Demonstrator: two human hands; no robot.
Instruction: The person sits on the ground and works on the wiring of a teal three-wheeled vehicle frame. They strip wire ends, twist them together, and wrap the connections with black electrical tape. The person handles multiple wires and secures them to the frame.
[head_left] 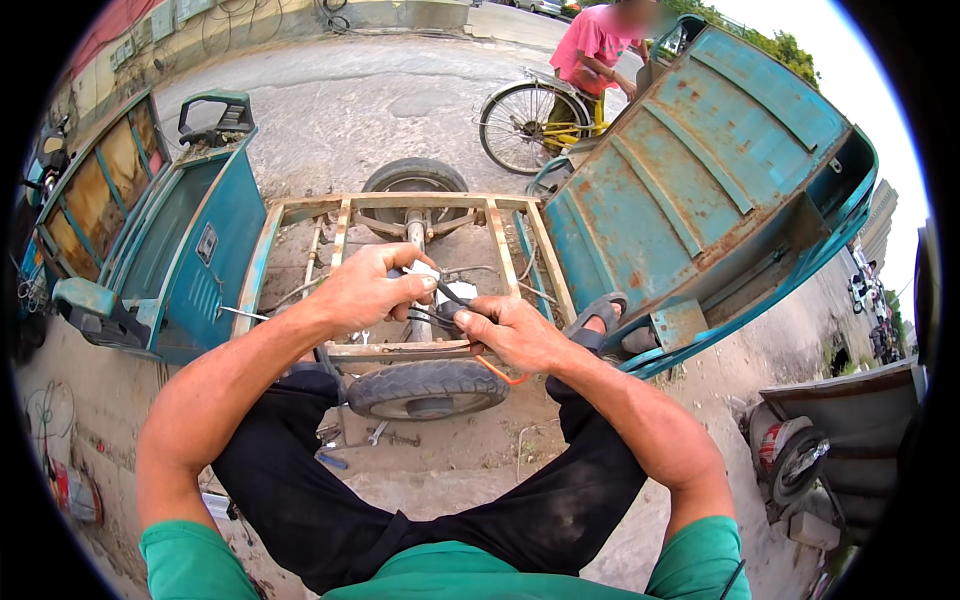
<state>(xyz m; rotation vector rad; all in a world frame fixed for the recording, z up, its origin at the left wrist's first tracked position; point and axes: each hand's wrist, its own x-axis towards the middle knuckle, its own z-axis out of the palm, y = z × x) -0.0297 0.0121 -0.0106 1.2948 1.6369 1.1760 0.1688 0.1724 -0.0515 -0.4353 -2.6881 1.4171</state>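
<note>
Over the bare frame (495, 232) of a three-wheeled cart, both my hands work close together. My left hand (375, 287) is closed, thumb and fingers pinching a small white piece (425, 270), perhaps a connector, at dark wires. My right hand (512, 332) is closed around black cable (458, 298) just beside it. An orange strip (502, 372) sticks out below the right hand; whether it is a wire or a handle I cannot tell. Under my hands lie the axle (415, 230) and a whitish metal housing (455, 292), partly covered.
A rusty teal cargo bed (680, 150) stands tipped up at the right, a teal front body (205, 250) at the left. Wheels (430, 390) flank the frame. A wrench (377, 432) lies on the ground. Beyond, a person in pink (592, 50) stands by a yellow bicycle (535, 125).
</note>
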